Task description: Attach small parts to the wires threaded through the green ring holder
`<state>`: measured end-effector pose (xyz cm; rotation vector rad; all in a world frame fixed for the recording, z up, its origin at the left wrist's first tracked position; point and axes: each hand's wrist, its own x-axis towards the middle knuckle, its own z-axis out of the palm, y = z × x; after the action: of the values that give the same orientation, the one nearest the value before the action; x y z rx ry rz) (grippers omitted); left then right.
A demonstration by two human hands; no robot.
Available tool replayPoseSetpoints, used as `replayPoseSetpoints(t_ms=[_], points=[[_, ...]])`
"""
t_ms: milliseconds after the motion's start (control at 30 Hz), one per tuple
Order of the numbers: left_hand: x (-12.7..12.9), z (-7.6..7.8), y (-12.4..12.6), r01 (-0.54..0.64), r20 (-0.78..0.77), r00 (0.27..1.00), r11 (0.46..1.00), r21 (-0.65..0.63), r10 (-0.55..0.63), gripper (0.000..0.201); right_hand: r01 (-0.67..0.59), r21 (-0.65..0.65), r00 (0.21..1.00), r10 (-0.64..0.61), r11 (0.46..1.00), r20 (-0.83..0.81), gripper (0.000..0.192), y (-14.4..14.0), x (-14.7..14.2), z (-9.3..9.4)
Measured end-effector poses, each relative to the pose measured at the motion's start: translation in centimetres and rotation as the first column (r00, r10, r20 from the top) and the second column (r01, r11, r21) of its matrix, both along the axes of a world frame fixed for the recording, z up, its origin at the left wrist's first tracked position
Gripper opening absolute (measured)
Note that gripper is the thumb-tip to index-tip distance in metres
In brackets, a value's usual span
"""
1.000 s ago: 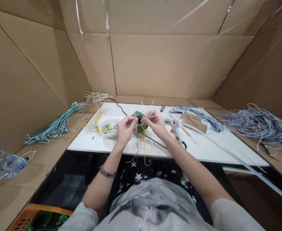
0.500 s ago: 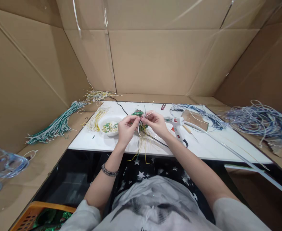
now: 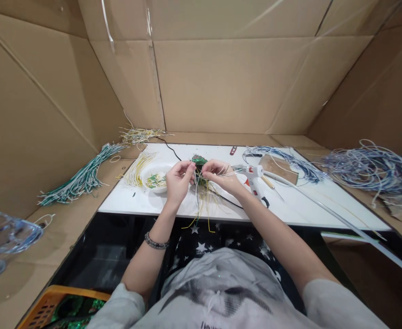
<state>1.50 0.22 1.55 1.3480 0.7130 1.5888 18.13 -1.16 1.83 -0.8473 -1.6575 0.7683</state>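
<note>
Thin white and grey cords (image 3: 197,181) run between my two hands above the white board. My left hand (image 3: 178,181) is closed in a pinch on cord ends. My right hand (image 3: 221,175) also pinches cords, and pale strands stick out past its fingers to the right. Just behind the fingertips sits a dark green piece (image 3: 198,159), partly hidden by the hands. Yellow strands (image 3: 204,205) hang from below it toward the board's front edge. Beside my left hand stands a white bowl (image 3: 145,186) with short green and yellow clippings.
A white glue gun (image 3: 255,176) lies right of my hands, with a wooden-handled awl (image 3: 268,183) beyond it. Cord bundles are blue-white (image 3: 375,171) at right and green-white (image 3: 81,176) at left. An orange basket (image 3: 39,306) stands lower left. Cardboard walls (image 3: 228,82) enclose the table.
My hands have moved slightly apart, the left a little to the left. The cords between them now show more clearly. The view has shifted slightly.
</note>
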Motion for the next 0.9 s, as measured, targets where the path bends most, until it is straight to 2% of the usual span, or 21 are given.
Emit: replayPoseSetpoints(t_ms=[100,233,367,467,667,900], points=[[-0.1,0.0,0.1,0.002,0.012,1.000,1.000,0.007,-0.002,0.025,-0.041,0.108,0.986,0.023,0.993,0.164,0.023,-0.4,0.5,0.4],[-0.2,-0.1,0.3,-0.003,0.036,0.999,1.000,0.009,0.002,0.027,-0.097,0.248,0.969,0.034,0.964,0.246,0.018,-0.9,0.7,0.7],[-0.3,0.0,0.4,-0.004,0.043,0.999,1.000,0.001,0.004,0.025,-0.146,0.225,0.946,0.069,0.963,0.317,0.013,-1.0,0.7,0.7],[-0.4,0.2,0.3,-0.007,0.039,0.999,1.000,-0.022,0.008,0.024,-0.131,0.226,0.929,0.040,0.965,0.367,0.012,-1.0,0.8,0.6],[-0.5,0.3,0.4,-0.015,0.037,0.999,1.000,-0.019,0.015,0.026,-0.146,0.291,0.874,-0.014,0.946,0.485,0.016,-0.3,1.1,0.2],[-0.6,0.1,0.6,-0.021,0.036,0.999,1.000,0.017,0.021,0.030,-0.232,0.344,0.807,-0.018,0.910,0.591,0.014,1.2,1.4,-0.7]])
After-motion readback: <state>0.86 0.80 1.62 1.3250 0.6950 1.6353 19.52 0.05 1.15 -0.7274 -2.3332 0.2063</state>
